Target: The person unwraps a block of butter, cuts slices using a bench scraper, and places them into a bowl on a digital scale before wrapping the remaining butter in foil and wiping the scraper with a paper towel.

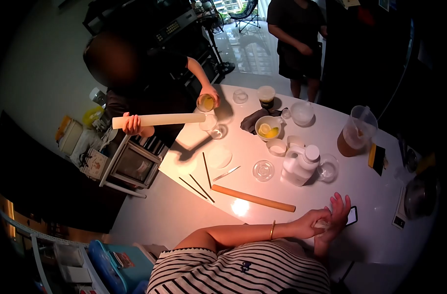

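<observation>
My left hand (309, 224), with a gold bangle (272, 230) on its wrist, reaches across to my right hand (339, 215). Its fingers are closed around a small pale wad (322, 224), pressed against the right palm; I cannot make out the wad's kind. The right hand is raised with its fingers stretched and partly spread. Just beyond it, a phone (352, 215) lies on the table, partly covered by the hand. An orange-brown tube (253, 198) lies left of my hands. A white jug (300, 166) with a round cap stands farther back.
Across the white table (380, 196), a person (150, 73) holds a long pale tube (159, 120) and a cup of yellowish drink (206, 102). Another person (297, 39) stands behind. Around stand a lemon bowl (269, 128), a pitcher of brown liquid (355, 132), clear lids (263, 170) and dark straws (202, 188).
</observation>
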{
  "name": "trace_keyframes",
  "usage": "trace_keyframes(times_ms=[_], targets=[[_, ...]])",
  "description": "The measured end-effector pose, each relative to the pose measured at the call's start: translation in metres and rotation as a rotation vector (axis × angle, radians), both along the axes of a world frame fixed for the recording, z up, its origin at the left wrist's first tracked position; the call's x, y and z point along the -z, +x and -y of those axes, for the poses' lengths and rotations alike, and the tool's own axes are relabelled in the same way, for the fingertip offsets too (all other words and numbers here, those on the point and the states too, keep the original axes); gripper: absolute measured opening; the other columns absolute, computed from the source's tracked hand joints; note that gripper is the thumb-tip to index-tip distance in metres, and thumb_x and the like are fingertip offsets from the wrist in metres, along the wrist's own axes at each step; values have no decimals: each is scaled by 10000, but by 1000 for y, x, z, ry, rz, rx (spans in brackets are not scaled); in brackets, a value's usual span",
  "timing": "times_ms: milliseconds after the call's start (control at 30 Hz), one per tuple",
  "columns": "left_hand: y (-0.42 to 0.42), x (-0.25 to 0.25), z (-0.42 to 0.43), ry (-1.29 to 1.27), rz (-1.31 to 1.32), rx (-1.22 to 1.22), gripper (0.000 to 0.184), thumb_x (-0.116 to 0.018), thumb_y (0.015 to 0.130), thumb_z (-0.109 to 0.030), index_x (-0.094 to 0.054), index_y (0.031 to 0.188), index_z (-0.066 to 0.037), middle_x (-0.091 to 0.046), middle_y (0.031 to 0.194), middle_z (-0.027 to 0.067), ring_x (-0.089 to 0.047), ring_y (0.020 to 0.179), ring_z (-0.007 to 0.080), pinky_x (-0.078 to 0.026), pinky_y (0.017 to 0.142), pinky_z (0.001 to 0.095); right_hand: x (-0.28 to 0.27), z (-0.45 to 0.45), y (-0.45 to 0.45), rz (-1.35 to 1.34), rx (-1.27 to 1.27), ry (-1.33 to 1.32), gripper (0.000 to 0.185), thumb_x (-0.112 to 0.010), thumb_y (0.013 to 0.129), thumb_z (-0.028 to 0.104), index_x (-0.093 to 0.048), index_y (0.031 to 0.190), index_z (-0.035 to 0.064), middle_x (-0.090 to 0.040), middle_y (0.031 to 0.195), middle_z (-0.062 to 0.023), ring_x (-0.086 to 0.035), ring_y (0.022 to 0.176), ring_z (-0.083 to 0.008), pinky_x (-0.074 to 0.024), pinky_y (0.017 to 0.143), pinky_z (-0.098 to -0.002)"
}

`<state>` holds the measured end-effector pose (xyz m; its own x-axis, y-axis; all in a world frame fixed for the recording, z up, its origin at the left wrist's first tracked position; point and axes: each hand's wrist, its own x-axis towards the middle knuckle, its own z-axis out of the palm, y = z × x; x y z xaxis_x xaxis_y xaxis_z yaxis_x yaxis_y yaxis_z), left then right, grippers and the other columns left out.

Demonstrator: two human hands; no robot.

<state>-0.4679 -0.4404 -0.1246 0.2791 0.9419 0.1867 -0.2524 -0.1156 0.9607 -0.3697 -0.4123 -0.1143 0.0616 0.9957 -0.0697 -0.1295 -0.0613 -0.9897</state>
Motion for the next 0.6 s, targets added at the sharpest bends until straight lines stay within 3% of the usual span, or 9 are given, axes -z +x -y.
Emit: trace_keyframes(times_ms=[133,200,267,333,400,467,600], targets=[[4,-2,-2,87,-93,-182,240,-557,697,59,-532,922,-20,-514,897,78,-514,868,159,-416,764,265,28,-3,5,200,-121,127,456,-375,935,287,-314,1335,76,-473,1247,-105,-461,1118,-218,-387,915,-343],[7,2,-5,115,-135,-325,237,-577,700,29,-537,927,-28,-521,896,81,-519,868,164,-418,776,263,47,13,-3,-646,-79,-53,472,-398,941,287,-292,1356,88,-467,1227,-95,-454,1125,-225,-374,949,-352],[11,14,-15,91,-178,-446,211,-616,727,-25,-537,922,-34,-533,856,80,-535,818,180,-431,771,276,38,31,-23,-597,12,-89,497,-411,948,297,-262,1379,100,-446,1235,-83,-440,1140,-217,-356,978,-355],[13,28,-17,94,-293,-536,201,-605,759,1,-543,950,-15,-559,888,102,-583,796,183,-479,657,270,33,33,-26,-434,8,-103,474,-426,947,248,-287,1373,96,-426,1247,-72,-414,1160,-189,-339,987,-333],[1,29,-17,216,-539,-417,290,-607,756,17,-540,1037,-9,-567,979,132,-611,790,209,-492,590,258,24,30,-15,-389,1,-191,438,-455,934,189,-336,1340,77,-450,1213,-74,-473,1085,-173,-403,921,-311],[1,14,-5,218,-536,-274,437,-599,764,12,-498,1187,-22,-560,1064,149,-620,791,226,-494,560,263,24,27,6,-409,21,-258,411,-476,917,164,-378,1306,72,-477,1170,-65,-502,1022,-158,-432,861,-296],[5,8,12,165,-633,-167,559,-602,776,-14,-421,1304,-33,-558,1096,154,-622,784,214,-489,558,278,31,18,36,-425,-65,-443,342,-517,868,116,-478,1204,58,-552,1013,-33,-545,851,-113,-474,695,-262]])
